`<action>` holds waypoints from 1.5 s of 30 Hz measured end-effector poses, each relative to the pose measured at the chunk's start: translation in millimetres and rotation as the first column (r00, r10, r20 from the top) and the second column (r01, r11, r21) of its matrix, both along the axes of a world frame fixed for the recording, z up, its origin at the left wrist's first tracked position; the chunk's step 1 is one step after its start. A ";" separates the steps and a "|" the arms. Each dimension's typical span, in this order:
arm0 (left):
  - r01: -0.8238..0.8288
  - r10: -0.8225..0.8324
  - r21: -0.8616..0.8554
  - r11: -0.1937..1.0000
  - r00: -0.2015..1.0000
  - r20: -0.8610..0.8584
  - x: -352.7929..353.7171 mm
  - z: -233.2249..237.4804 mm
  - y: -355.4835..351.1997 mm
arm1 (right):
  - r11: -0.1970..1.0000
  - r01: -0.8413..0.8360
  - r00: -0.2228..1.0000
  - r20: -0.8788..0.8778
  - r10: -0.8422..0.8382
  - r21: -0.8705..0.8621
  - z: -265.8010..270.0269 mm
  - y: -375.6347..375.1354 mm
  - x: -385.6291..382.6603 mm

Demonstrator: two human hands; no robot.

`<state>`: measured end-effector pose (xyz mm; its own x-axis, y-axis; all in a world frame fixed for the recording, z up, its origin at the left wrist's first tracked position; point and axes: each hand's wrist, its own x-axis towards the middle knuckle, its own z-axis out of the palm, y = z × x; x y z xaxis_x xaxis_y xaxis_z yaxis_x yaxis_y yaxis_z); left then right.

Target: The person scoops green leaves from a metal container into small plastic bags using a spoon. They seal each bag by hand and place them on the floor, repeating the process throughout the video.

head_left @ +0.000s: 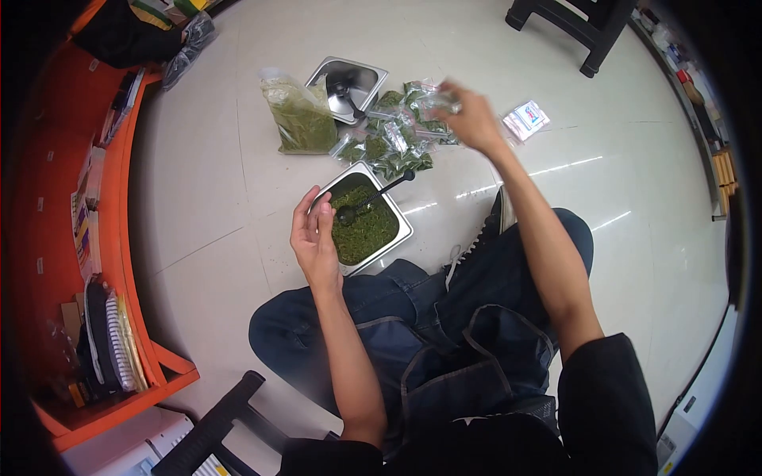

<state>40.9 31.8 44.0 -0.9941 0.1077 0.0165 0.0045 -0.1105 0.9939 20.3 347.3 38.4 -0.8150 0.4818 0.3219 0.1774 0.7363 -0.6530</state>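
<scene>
Green herbs [367,232], silver tray [406,230]

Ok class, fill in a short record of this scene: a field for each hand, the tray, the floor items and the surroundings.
left hand: at the left rim of the tray, by the scoop; grip unclear
right hand: fingers hold a small bag above the pile of bags
tray: holds green leaves
floor: big bag, second tray, packet
left side: orange shelf
</scene>
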 end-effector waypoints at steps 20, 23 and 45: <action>-0.032 0.022 0.099 0.995 0.994 0.103 -4.9 -1.0 -4.1 | 0.917 -0.342 0.733 0.668 0.124 0.204 -65.0 184.4 59.2; -0.020 0.009 0.085 0.996 0.993 0.121 -4.3 -0.2 -2.1 | 0.942 -0.304 0.734 0.665 0.136 0.143 -68.1 191.7 63.9; 0.004 -0.012 0.058 0.998 0.989 0.146 -2.8 -1.1 -1.6 | 0.799 -0.325 0.694 0.701 -0.162 0.506 -106.3 184.4 36.2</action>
<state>38.2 30.2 42.9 -0.9853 0.1188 -0.1228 -0.1417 -0.1673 0.9757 56.5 531.7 -67.9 -0.9290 0.3306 -0.1663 0.3035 0.9377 0.1692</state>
